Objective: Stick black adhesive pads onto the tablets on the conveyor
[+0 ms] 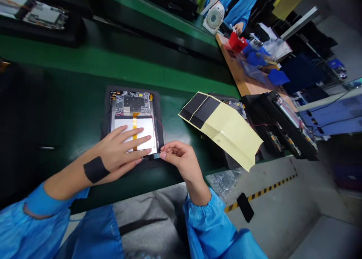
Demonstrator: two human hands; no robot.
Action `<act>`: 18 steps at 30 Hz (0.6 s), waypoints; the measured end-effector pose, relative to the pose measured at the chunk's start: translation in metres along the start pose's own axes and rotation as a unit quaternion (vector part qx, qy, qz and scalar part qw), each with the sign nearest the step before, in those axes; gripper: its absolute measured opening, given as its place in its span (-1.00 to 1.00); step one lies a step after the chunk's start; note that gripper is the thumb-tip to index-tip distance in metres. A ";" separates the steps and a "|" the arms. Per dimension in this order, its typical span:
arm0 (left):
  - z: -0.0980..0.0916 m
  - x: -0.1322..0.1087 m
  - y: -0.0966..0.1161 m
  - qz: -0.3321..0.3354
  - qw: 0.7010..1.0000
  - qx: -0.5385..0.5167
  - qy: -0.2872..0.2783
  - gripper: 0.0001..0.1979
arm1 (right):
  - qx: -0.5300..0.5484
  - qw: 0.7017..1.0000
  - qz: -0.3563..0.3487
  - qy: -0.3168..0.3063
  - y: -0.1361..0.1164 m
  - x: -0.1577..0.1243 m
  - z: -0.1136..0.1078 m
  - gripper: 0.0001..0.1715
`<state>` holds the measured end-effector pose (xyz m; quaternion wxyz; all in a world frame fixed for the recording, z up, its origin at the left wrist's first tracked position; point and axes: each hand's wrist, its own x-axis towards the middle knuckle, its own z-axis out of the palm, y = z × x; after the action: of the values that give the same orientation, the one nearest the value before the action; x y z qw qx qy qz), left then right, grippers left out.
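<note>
An opened tablet (154, 104) lies in a dark tray, with its circuit board (134, 101) showing at the far end. Below the board sits a white battery (147, 124) with a strip of amber tape (135, 121) running down it. My left hand (121, 146) rests flat on the battery, fingers spread. A black adhesive patch (96, 169) is stuck on my left wrist. My right hand (178, 153) pinches at the tablet's lower right corner, beside a small pale tab (156, 156); what its fingertips hold is too small to make out. A thin red wire (162, 125) curves toward those fingers.
Right of the tablet, a yellow backing sheet (229, 129) with black adhesive pieces covers part of another device. More devices in dark trays (278, 125) stand farther right. Across the green bench (147, 68), a person in blue sleeves works near a small white fan (214, 18).
</note>
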<state>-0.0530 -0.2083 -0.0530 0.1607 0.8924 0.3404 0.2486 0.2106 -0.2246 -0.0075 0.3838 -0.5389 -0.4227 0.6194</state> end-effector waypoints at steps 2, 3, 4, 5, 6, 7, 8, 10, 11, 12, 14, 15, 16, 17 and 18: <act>0.000 -0.005 -0.004 -0.001 1.000 -0.016 0.012 -0.58 | -0.009 1.000 0.011 -0.004 0.002 0.000 0.007 -0.70; 0.001 -0.007 -0.005 -0.001 1.000 -0.020 0.019 -0.58 | -0.019 1.000 0.012 0.001 0.003 -0.001 0.011 -0.70; 0.002 -0.008 -0.005 0.001 0.999 -0.021 0.026 -0.58 | -0.035 0.999 0.008 0.008 0.003 -0.001 0.013 -0.71; 0.003 -0.009 -0.005 0.006 0.999 -0.018 0.034 -0.58 | -0.054 0.998 0.001 0.015 0.004 -0.001 0.016 -0.73; 0.003 -0.009 -0.005 0.014 0.999 -0.012 0.043 -0.58 | -0.077 0.997 -0.008 0.021 0.003 -0.002 0.017 -0.75; 0.004 -0.008 -0.005 0.024 0.998 -0.002 0.050 -0.58 | -0.099 0.995 -0.018 0.023 0.003 -0.002 0.018 -0.77; 0.004 -0.008 -0.005 0.034 0.998 0.008 0.058 -0.58 | -0.121 0.992 -0.029 0.025 0.002 -0.003 0.019 -0.79; 0.005 -0.007 -0.005 0.050 0.996 0.024 0.070 -0.59 | -0.160 0.986 -0.051 0.025 0.001 -0.005 0.020 -0.84; 0.005 -0.007 -0.006 0.055 0.995 0.028 0.074 -0.60 | -0.176 0.982 -0.062 0.025 0.000 -0.006 0.021 -0.86; 0.005 -0.007 -0.006 0.058 0.995 0.030 0.078 -0.60 | -0.190 0.979 -0.072 0.026 0.000 -0.007 0.021 -0.88; 0.007 -0.007 -0.007 0.063 0.994 0.029 0.085 -0.59 | -0.216 0.972 -0.093 0.028 0.000 -0.009 0.022 -0.91; 0.007 -0.007 -0.007 0.065 0.994 0.027 0.087 -0.59 | -0.226 0.968 -0.102 0.027 0.000 -0.009 0.022 -0.92; 0.007 -0.007 -0.008 0.066 0.994 0.026 0.089 -0.59 | -0.235 0.965 -0.109 0.026 0.001 -0.010 0.022 -0.93; 0.008 -0.007 -0.008 0.069 0.993 0.027 0.090 -0.59 | -0.243 0.963 -0.114 0.023 0.001 -0.010 0.022 -0.94; 0.007 -0.007 -0.008 0.073 0.993 0.031 0.090 -0.59 | -0.251 0.961 -0.118 0.020 0.001 -0.010 0.021 -0.95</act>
<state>-0.0577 -0.2086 -0.0652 0.0831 0.8934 0.2948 0.3287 0.1905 -0.2369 -0.0040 0.3152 -0.5763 -0.6173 0.4329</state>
